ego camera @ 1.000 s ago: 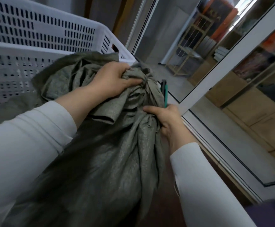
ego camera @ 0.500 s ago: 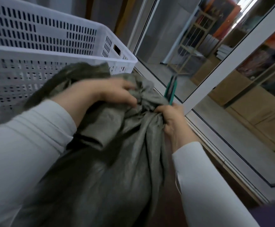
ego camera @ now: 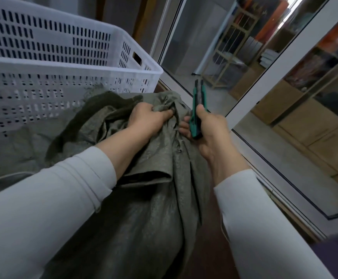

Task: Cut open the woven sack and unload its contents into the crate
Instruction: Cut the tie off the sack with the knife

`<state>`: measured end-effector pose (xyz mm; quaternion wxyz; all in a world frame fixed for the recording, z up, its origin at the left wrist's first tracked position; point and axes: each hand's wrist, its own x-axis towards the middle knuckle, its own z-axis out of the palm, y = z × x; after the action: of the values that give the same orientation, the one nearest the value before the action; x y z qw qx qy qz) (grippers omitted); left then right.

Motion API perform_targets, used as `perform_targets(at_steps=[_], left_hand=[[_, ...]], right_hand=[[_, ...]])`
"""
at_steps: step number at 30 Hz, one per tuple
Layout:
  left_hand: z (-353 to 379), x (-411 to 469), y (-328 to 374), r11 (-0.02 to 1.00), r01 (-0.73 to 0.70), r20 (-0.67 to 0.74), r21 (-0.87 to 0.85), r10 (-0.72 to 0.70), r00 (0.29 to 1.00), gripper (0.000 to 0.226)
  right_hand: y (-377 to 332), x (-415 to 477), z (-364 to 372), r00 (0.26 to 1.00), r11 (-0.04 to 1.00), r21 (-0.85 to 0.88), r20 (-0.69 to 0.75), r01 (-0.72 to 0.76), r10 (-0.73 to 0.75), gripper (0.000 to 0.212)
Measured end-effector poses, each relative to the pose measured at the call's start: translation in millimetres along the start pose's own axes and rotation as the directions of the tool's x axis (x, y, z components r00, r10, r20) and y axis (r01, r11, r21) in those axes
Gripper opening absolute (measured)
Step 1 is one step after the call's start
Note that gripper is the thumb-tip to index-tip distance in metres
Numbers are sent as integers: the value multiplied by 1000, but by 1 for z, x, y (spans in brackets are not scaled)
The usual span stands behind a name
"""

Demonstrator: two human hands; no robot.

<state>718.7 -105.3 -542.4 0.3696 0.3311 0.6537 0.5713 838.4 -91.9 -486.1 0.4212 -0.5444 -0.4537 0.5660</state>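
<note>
My left hand point(ego camera: 146, 119) is at frame centre. Its fingers point(ego camera: 165, 113) are fully curled and grip a bunched fold at the gathered top of the sack point(ego camera: 144, 198). The thumb is hidden in the fabric.

My right hand point(ego camera: 210, 127) is just right of the left hand. Its fingers point(ego camera: 184, 127) are closed round the handle of a green cutter point(ego camera: 197, 109), and the thumb lies along the handle's right side. The cutter points toward the top of the frame and stands just beside the gathered fabric. I cannot tell whether the blade is out or whether it touches the sack.

The sack is grey-green and creased. It runs from lower centre up to both hands, with a loose flap spread to the left.

The crate point(ego camera: 63, 63) is white and perforated. It fills the upper left of the frame, directly above the sack's top. What it holds is not visible.

A white door frame point(ego camera: 264, 81) with glass panels runs down the right side.
</note>
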Motion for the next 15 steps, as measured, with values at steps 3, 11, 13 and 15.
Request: perform_targets(at_steps=[3, 11, 13, 15], left_hand=[[5, 1, -15, 997, 52, 21, -59, -51, 998, 47], [7, -10, -13, 998, 57, 195, -19, -52, 979, 28], [5, -17, -14, 999, 49, 249, -24, -42, 968, 12], [-1, -24, -18, 998, 64, 306, -25, -54, 950, 18]], right_hand=[[5, -2, 2, 1000, 999, -50, 13, 21, -20, 23], [4, 7, 7, 979, 942, -272, 6, 196, -202, 17], [24, 17, -2, 975, 912, -367, -51, 184, -217, 22], [40, 23, -11, 982, 906, -401, -69, 134, -176, 42]])
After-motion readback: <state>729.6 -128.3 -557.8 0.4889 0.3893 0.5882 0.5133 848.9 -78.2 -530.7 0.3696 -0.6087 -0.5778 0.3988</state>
